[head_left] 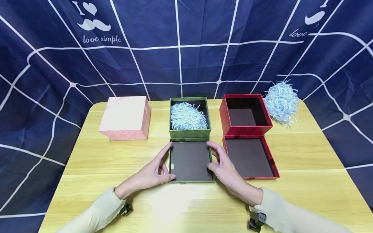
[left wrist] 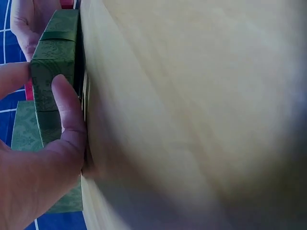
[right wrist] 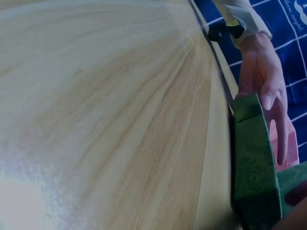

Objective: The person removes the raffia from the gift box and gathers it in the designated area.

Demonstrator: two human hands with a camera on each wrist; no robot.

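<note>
Two hands at a green lid (head_left: 192, 161) on a wooden table (head_left: 186, 207). The green lid lies hollow side up at the near middle, its dark lining exposed and a small pale tag (head_left: 172, 166) inside along its left wall. Whether its underside bears fully on the table cannot be told. The left hand (head_left: 154, 171) holds the lid's left side in a wide span: thumb at the near left corner, forefinger extended to the far left corner. The right hand (head_left: 225, 168) holds the right side, its thumb on the rim and its forefinger at the far right corner, likewise with thumb and forefinger well parted. In the right wrist view most of the right hand is cut off, so its other fingers cannot be made out there.

Just beyond the lid stands the green box (head_left: 190, 133), open at the top and containing light blue paper shred (head_left: 187, 116); whether lid and box touch is unclear. At far left sits a pink box (head_left: 125, 119), closed. To the right stands a red box (head_left: 247, 130), open, its dark interior visible; on its near side lies a red lid (head_left: 250, 158), hollow side up, near the right hand. A loose shred pile (head_left: 282, 103), also light blue, lies at the far right, beside the red box. A navy cloth (head_left: 154, 68) with white lines hangs behind.
</note>
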